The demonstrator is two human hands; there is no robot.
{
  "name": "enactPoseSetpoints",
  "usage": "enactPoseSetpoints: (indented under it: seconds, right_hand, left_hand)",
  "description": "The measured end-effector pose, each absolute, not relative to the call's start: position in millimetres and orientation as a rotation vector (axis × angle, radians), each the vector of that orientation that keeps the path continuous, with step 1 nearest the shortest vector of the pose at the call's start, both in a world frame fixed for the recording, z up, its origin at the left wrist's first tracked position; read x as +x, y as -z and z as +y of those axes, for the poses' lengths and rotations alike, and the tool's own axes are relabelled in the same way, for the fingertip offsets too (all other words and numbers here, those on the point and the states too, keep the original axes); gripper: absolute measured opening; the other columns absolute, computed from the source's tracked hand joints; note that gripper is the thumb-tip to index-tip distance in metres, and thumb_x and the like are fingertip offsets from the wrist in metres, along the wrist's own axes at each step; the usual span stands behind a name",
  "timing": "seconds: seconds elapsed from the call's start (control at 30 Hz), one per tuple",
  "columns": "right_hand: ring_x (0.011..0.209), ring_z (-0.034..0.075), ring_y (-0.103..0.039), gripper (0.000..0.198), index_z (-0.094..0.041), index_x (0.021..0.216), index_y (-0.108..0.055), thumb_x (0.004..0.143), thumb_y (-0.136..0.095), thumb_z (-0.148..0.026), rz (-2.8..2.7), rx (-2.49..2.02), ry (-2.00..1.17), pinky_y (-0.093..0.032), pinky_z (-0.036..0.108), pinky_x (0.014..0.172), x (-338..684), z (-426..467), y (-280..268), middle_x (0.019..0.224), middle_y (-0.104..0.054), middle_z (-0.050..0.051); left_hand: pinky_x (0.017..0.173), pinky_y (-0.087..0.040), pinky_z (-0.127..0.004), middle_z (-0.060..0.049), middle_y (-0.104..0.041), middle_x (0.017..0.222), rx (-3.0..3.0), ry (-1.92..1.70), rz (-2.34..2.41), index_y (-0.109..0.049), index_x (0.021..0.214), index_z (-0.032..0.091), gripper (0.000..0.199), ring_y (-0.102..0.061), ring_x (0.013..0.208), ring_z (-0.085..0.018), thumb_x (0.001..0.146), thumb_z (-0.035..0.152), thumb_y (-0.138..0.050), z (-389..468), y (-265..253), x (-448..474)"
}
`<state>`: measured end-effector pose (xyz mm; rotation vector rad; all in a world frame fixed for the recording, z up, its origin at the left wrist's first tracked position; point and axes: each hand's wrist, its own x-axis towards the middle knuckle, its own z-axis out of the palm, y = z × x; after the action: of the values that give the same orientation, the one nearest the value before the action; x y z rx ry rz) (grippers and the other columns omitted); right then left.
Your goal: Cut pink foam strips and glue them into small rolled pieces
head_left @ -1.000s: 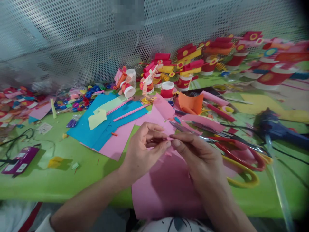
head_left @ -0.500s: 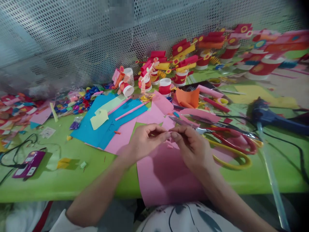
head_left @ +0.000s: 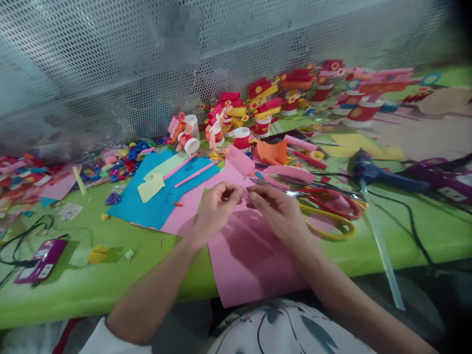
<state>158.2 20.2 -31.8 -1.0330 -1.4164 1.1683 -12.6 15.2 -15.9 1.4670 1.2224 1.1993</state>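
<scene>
My left hand (head_left: 220, 206) and my right hand (head_left: 276, 209) are close together above a large pink paper sheet (head_left: 254, 275). Fingers of both are pinched; a tiny pale pink bit, probably paper, shows between the fingertips, too small to make out well. A small pink scrap (head_left: 253, 218) lies below on the sheet. Right beside my right hand are scissors with red handles (head_left: 341, 204) and scissors with yellow handles (head_left: 332, 228). To the left of my left hand, blue paper (head_left: 147, 211) carries a pale yellow-green piece (head_left: 151, 188) and thin pink strips (head_left: 197, 173).
Red-and-white cup models (head_left: 261, 125) with coloured paper rolls line the back by a perforated metal panel (head_left: 110, 44). A blue glue gun (head_left: 387, 177) with a clear glue stick and cable lies right. A purple power strip (head_left: 42, 260) sits left, near loose colourful bits (head_left: 118, 162).
The camera view has turned right, so things on the right have shifted left in view. My fingertips have come slightly apart, still pinched above the pink sheet.
</scene>
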Motion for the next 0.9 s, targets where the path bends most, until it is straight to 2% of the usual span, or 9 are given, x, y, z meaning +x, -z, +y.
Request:
enactPoseSetpoints:
  seconds: [0.2,0.4,0.5,0.6,0.7,0.9]
  right_hand:
    - [0.074,0.018,-0.065,0.026,-0.02,0.088,-0.075,0.092,-0.065,-0.043,-1.477,-1.083,-1.063,-0.051,0.031,0.067,159,20,31,0.08,-0.072,0.003]
    - [0.064,0.015,-0.057,0.024,-0.019,0.072,-0.069,0.087,-0.066,-0.039,-1.477,-1.111,-1.054,-0.044,0.029,0.061,157,16,23,0.067,-0.065,0.0]
    - [0.061,0.015,-0.056,0.028,-0.019,0.072,-0.068,0.086,-0.068,-0.043,-1.477,-1.097,-1.129,-0.045,0.029,0.059,158,16,25,0.066,-0.065,0.0]
    - [0.063,0.015,-0.057,0.025,-0.019,0.074,-0.072,0.085,-0.071,-0.041,-1.489,-1.08,-1.189,-0.047,0.029,0.062,160,16,30,0.068,-0.066,0.0]
    - [0.069,0.016,-0.06,0.022,-0.02,0.076,-0.075,0.084,-0.074,-0.04,-1.46,-1.049,-1.266,-0.05,0.03,0.067,161,14,33,0.072,-0.068,0.001]
    - [0.072,0.016,-0.065,0.024,-0.022,0.077,-0.075,0.083,-0.075,-0.044,-1.274,-0.984,-1.411,-0.054,0.031,0.072,156,14,31,0.075,-0.069,0.0]
  left_hand:
    - [0.08,-0.056,-0.028,-0.004,-0.072,0.084,1.365,-1.236,1.118,-0.071,0.089,0.016,0.024,-0.069,0.08,-0.015,0.089,0.04,-0.072,11,16,-3]
    - [0.077,-0.057,-0.028,-0.002,-0.069,0.075,1.343,-1.179,1.186,-0.069,0.078,0.017,0.022,-0.069,0.074,-0.015,0.086,0.037,-0.071,16,15,-8]
    - [0.074,-0.058,-0.029,0.0,-0.066,0.07,1.274,-1.053,1.148,-0.069,0.073,0.016,0.028,-0.066,0.067,-0.013,0.084,0.041,-0.072,21,8,-15]
    - [0.068,-0.055,-0.026,-0.001,-0.066,0.067,1.299,-0.975,1.163,-0.068,0.07,0.014,0.024,-0.065,0.063,-0.012,0.075,0.035,-0.079,23,2,-22]
    - [0.065,-0.052,-0.025,-0.002,-0.067,0.066,1.349,-0.921,1.105,-0.068,0.069,0.013,0.021,-0.065,0.062,-0.012,0.075,0.031,-0.078,22,0,-26]
    - [0.061,-0.049,-0.024,-0.001,-0.065,0.062,1.361,-1.079,1.078,-0.067,0.068,0.014,0.017,-0.062,0.058,-0.01,0.078,0.026,-0.074,21,3,-20]
